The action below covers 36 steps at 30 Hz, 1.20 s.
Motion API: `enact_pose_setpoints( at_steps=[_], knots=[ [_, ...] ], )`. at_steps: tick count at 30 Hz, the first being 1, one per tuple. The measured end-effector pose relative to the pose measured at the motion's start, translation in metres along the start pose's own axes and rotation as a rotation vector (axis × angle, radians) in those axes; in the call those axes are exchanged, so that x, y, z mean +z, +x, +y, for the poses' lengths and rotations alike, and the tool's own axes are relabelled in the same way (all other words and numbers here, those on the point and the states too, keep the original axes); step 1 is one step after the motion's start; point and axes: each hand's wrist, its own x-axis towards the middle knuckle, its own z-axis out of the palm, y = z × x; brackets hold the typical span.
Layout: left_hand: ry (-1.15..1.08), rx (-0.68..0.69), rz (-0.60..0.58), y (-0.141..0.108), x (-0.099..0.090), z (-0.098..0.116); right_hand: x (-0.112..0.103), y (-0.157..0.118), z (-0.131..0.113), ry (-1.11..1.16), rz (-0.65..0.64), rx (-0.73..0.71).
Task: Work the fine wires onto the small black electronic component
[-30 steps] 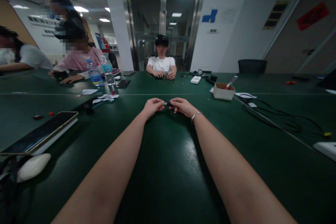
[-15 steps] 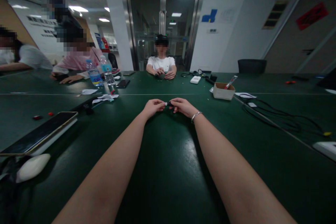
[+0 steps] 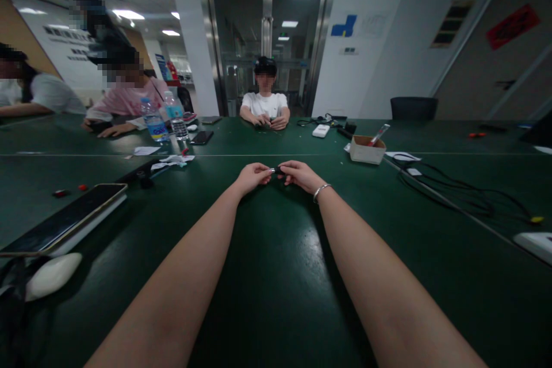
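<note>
Over the middle of the green table [image 3: 276,276], both arms reach forward and the hands meet fingertip to fingertip. A small black piece with a silver end [image 3: 279,171] spans the gap between them; it is too small for me to tell its kind. My left hand [image 3: 254,178] pinches the silver end between thumb and fingers. On the black part, the thumb and fingers of my right hand [image 3: 301,174] are closed. A silver bracelet [image 3: 321,192] circles my right wrist. My fingers partly hide the piece.
A phone [image 3: 69,213] lies on a white box at left, beside a white mouse-shaped object [image 3: 54,276]. Water bottles [image 3: 154,123] and paper scraps [image 3: 172,161] lie beyond. At right are an open box [image 3: 367,153] and black cables [image 3: 452,184]. People sit across the table.
Both hands stay almost in place, still holding the small piece. The silver end's angle shifts very slightly between the fingers.
</note>
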Motion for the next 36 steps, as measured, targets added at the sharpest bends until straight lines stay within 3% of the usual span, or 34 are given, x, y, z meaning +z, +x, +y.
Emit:
enact_pose_setpoints(
  at_steps=[6,17,36],
  knots=[
    [0.154,0.042,-0.027,0.0072,0.0002,-0.0078,0.0004,0.0002,-0.0002,0.002,-0.006,0.003],
    [0.109,-0.015,0.042,0.0091,-0.0013,-0.0022,-0.0014,-0.0037,-0.0020,0.077,0.001,-0.005],
    [0.242,0.012,-0.020,0.0058,-0.0008,-0.0033,-0.0014,0.0029,0.0043,-0.033,-0.046,-0.041]
  ],
)
